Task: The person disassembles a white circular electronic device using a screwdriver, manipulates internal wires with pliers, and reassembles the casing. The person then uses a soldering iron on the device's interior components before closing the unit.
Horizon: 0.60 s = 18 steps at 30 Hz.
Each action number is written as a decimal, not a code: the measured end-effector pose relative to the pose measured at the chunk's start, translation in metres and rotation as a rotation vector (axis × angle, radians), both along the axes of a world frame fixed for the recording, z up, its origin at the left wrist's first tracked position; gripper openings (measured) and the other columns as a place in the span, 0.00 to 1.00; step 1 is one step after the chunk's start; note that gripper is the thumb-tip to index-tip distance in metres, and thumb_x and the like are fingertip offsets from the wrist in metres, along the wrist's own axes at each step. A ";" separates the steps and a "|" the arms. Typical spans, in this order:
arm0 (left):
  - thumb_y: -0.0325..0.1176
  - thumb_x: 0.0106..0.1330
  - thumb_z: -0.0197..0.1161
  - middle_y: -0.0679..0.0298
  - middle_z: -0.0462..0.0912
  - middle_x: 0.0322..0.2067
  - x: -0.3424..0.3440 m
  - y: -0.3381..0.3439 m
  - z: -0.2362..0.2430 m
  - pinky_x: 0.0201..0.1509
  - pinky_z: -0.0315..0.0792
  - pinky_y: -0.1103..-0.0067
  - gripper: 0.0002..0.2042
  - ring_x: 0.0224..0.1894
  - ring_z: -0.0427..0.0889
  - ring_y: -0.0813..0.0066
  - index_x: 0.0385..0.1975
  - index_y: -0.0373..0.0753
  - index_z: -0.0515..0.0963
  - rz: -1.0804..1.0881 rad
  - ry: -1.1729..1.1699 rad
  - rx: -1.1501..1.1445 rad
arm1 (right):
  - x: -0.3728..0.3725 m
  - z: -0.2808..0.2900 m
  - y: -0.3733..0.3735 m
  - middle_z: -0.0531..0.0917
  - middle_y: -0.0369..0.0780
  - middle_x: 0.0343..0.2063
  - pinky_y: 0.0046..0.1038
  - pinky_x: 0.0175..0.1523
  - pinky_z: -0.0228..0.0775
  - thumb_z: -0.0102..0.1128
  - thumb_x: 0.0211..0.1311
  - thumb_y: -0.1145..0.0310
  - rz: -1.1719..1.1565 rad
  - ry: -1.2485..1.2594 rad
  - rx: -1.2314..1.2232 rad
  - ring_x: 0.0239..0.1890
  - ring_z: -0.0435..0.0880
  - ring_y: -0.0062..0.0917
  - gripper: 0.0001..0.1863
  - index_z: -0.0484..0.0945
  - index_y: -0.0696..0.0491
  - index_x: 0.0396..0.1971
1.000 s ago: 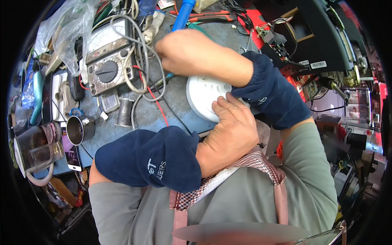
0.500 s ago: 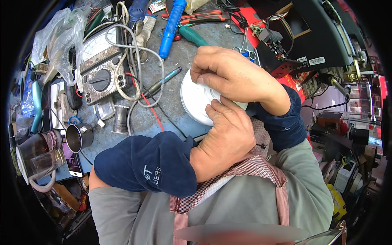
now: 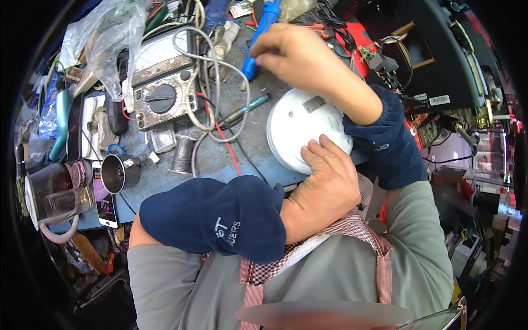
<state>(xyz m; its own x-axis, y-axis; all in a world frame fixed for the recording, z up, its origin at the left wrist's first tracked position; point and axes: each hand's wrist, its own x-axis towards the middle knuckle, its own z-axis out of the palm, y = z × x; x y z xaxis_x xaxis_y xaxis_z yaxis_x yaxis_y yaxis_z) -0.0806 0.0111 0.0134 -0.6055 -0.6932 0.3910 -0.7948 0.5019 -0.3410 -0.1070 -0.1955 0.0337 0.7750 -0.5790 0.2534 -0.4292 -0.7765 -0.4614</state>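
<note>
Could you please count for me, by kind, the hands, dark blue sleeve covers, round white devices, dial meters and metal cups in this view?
Hands: 2, left hand and right hand
Dark blue sleeve covers: 2
Round white device: 1
Dial meter: 1
Metal cup: 1
Total: 7

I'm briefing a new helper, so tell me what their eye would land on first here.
Likely the round white casing just right of the picture's centre, with the left hand on its near side. The right hand is beyond the casing, beside a blue rod-shaped tool; whether they touch is unclear. Next would come the worn multimeter left of centre, and the crumpled clear bag at upper left.
</note>
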 end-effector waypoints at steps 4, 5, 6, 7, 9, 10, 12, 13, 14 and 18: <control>0.34 0.58 0.62 0.21 0.86 0.40 -0.002 0.000 -0.005 0.37 0.87 0.48 0.21 0.37 0.91 0.33 0.37 0.16 0.87 0.030 -0.013 -0.041 | 0.032 -0.013 0.010 0.89 0.47 0.38 0.45 0.52 0.84 0.70 0.59 0.68 0.143 0.060 -0.136 0.46 0.90 0.46 0.10 0.94 0.51 0.38; 0.34 0.58 0.62 0.21 0.86 0.40 -0.003 0.001 -0.006 0.38 0.87 0.47 0.22 0.37 0.91 0.33 0.38 0.16 0.87 0.029 0.012 -0.030 | 0.038 -0.014 0.009 0.90 0.47 0.38 0.45 0.51 0.84 0.70 0.59 0.68 0.171 0.078 -0.133 0.46 0.90 0.46 0.10 0.94 0.51 0.38; 0.34 0.58 0.62 0.21 0.86 0.40 -0.005 0.001 -0.006 0.38 0.87 0.47 0.22 0.37 0.91 0.33 0.38 0.15 0.87 0.028 0.038 -0.018 | 0.043 -0.016 0.007 0.90 0.47 0.39 0.46 0.51 0.84 0.69 0.59 0.68 0.200 0.096 -0.130 0.45 0.91 0.46 0.10 0.94 0.51 0.37; 0.34 0.58 0.62 0.21 0.86 0.40 -0.005 0.001 -0.006 0.38 0.87 0.47 0.22 0.37 0.91 0.33 0.39 0.14 0.87 0.027 0.062 -0.009 | 0.049 -0.017 0.006 0.90 0.47 0.39 0.47 0.50 0.85 0.69 0.59 0.68 0.228 0.113 -0.128 0.45 0.91 0.47 0.09 0.94 0.51 0.36; 0.33 0.58 0.62 0.20 0.86 0.40 -0.006 0.001 -0.007 0.38 0.87 0.46 0.22 0.37 0.91 0.32 0.39 0.14 0.87 0.027 0.064 -0.007 | 0.059 -0.027 0.008 0.91 0.47 0.39 0.48 0.48 0.85 0.68 0.58 0.68 0.148 0.174 -0.186 0.44 0.92 0.47 0.09 0.94 0.51 0.34; 0.33 0.58 0.62 0.20 0.86 0.40 -0.007 0.001 -0.007 0.38 0.87 0.46 0.22 0.37 0.91 0.32 0.40 0.14 0.87 0.023 0.066 -0.006 | 0.061 -0.032 0.009 0.91 0.47 0.39 0.49 0.47 0.86 0.67 0.58 0.68 0.104 0.206 -0.215 0.43 0.92 0.47 0.08 0.94 0.51 0.33; 0.33 0.58 0.62 0.21 0.86 0.40 -0.006 0.001 -0.006 0.37 0.87 0.47 0.22 0.37 0.91 0.32 0.39 0.14 0.87 0.031 0.043 -0.015 | 0.062 -0.039 0.008 0.92 0.48 0.38 0.51 0.44 0.86 0.67 0.58 0.68 0.103 0.206 -0.273 0.42 0.93 0.48 0.08 0.92 0.51 0.31; 0.33 0.59 0.62 0.21 0.86 0.40 -0.007 0.001 -0.004 0.37 0.87 0.47 0.21 0.37 0.91 0.33 0.39 0.15 0.87 0.020 0.031 -0.023 | 0.062 -0.042 0.007 0.92 0.48 0.37 0.50 0.44 0.86 0.67 0.58 0.67 0.090 0.213 -0.302 0.41 0.93 0.48 0.08 0.92 0.52 0.31; 0.33 0.59 0.62 0.21 0.86 0.40 -0.006 0.001 -0.003 0.37 0.87 0.48 0.21 0.37 0.91 0.33 0.39 0.15 0.87 0.011 0.032 -0.018 | 0.060 -0.045 0.006 0.92 0.48 0.37 0.50 0.44 0.86 0.67 0.58 0.67 0.073 0.221 -0.329 0.41 0.93 0.48 0.08 0.92 0.52 0.31; 0.32 0.61 0.62 0.23 0.87 0.41 0.003 -0.001 0.010 0.37 0.87 0.50 0.18 0.38 0.92 0.36 0.38 0.19 0.87 0.007 0.017 0.028 | 0.049 -0.014 0.001 0.90 0.46 0.38 0.46 0.45 0.83 0.65 0.65 0.64 0.082 0.175 -0.128 0.43 0.90 0.49 0.11 0.88 0.57 0.37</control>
